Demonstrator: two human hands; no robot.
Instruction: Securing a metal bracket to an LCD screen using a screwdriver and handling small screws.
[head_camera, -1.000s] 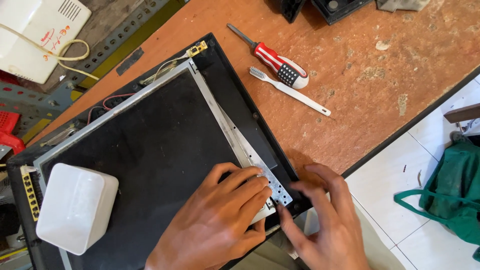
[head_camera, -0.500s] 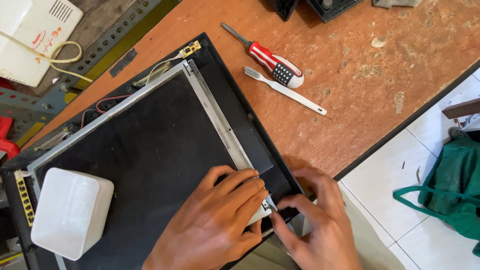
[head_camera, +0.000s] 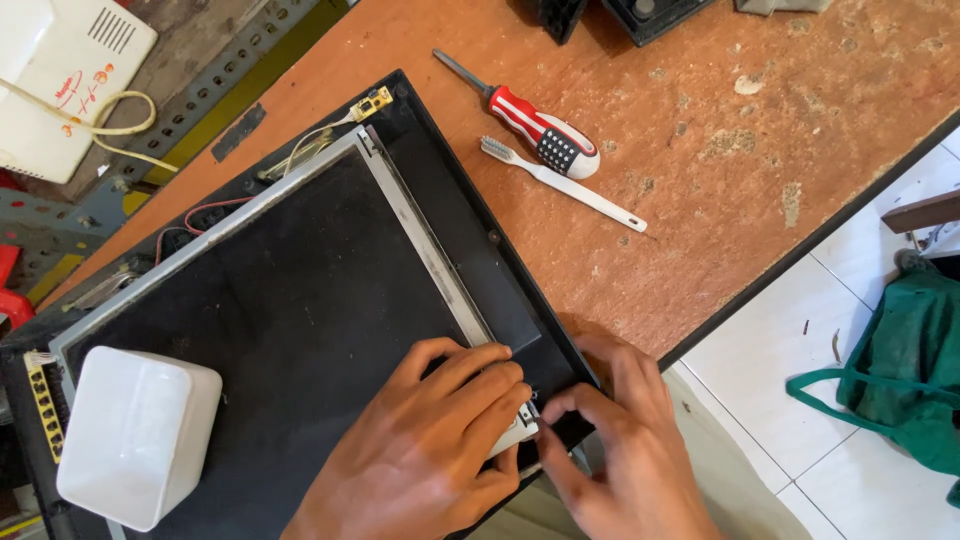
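A white plastic tub (head_camera: 135, 435) is sitting at the lower left of the frame, resting on the dark screen panel (head_camera: 290, 310); its closed side is facing up, so whatever may be in it is not showing. The panel is lying inside a black laptop lid shell (head_camera: 470, 225) that is filling the left and centre of the frame, with a silver metal bracket (head_camera: 415, 230) running along the panel's right edge and a small yellow circuit board (head_camera: 375, 100) at the shell's upper corner.

The left hand (head_camera: 430, 455) is coming in from the bottom centre, lying palm down and flat on the panel's lower right corner, fingers stretched together toward the bracket's lower end and pressing on it. The right hand (head_camera: 615, 450) is reaching in from the lower right, wrapping around the shell's near corner, its thumb and forefinger pressed together and pinching at the bracket's end (whether something small is sitting between them I cannot tell).

On the worn orange-brown table (head_camera: 760, 130), toward the upper centre of the frame, a red-handled screwdriver (head_camera: 525, 115) and a white toothbrush (head_camera: 565, 185) are lying just beside each other, well apart from both hands. A green bag (head_camera: 900, 370) is lying on the white tiled floor at the right edge.
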